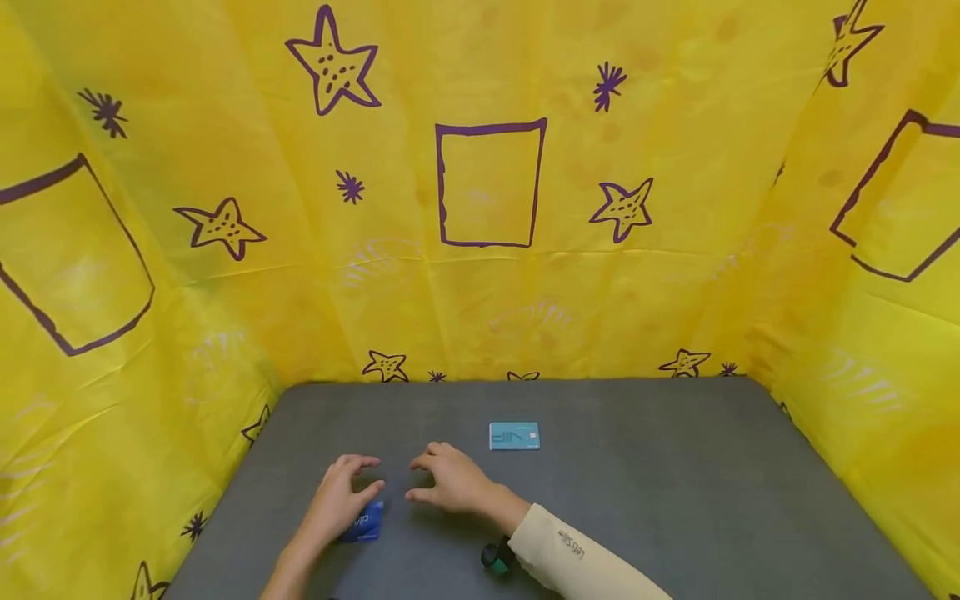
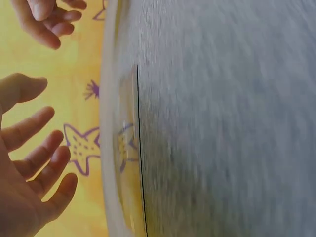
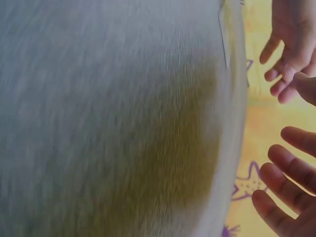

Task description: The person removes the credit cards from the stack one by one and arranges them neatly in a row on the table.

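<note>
My left hand (image 1: 339, 502) hovers over the left part of the grey table with its fingers spread and loosely bent. Partly hidden behind it lies a dark blue card (image 1: 367, 525) with pale lettering. In the left wrist view the glossy, thin edge of a card (image 2: 129, 173) shows flat on the table, apart from the fingers (image 2: 48, 148). Facing it, a short gap away, is my right hand (image 1: 456, 482), holding nothing, thumb and fingers parted. Beyond the right hand a light blue card (image 1: 514, 436) with "VIP" lettering lies flat.
A grey table (image 1: 675, 483) spreads beneath both hands. Yellow cloth (image 1: 487, 317) with purple stars and frames encloses its back and sides. A dark strap with a green part (image 1: 497, 557) sits at the right wrist, by the pale sleeve (image 1: 577, 554).
</note>
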The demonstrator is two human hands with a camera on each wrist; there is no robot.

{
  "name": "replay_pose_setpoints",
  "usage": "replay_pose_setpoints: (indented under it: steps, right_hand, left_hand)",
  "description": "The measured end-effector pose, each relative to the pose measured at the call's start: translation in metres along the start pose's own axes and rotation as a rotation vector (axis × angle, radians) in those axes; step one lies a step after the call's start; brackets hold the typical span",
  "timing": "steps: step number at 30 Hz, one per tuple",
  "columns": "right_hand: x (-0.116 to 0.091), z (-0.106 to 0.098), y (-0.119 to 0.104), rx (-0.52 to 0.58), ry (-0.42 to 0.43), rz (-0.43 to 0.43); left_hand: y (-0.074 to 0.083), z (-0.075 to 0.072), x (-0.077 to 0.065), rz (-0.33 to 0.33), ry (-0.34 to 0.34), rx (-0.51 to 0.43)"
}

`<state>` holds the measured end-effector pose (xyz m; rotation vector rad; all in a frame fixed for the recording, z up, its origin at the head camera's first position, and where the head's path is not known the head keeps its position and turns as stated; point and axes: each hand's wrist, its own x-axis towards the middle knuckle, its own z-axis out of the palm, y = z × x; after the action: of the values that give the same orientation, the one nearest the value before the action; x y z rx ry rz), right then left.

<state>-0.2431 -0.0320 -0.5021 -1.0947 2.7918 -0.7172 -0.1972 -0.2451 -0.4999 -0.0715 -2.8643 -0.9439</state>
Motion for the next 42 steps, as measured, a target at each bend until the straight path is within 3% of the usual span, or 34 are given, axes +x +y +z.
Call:
replay_pose_setpoints:
  steps: [5, 11, 23, 42]
  right_hand:
    - [-0.003, -0.009, 0.01, 0.028, 0.037, 0.031]
    - [-0.008, -0.022, 0.021, 0.058, 0.073, 0.058]
    - [-0.019, -0.035, 0.057, 0.128, 0.11, 0.095]
    - [-0.04, -0.052, 0.116, 0.097, 0.216, 0.188]
  left_hand:
    - [0.007, 0.012, 0.006, 0.002, 0.041, 0.02]
    - [0.02, 0.027, 0.017, 0.037, 0.04, 0.002]
    - [0.043, 0.048, 0.039, 0.087, -0.017, -0.074]
    - [0.074, 0.077, 0.067, 0.133, -0.114, -0.13]
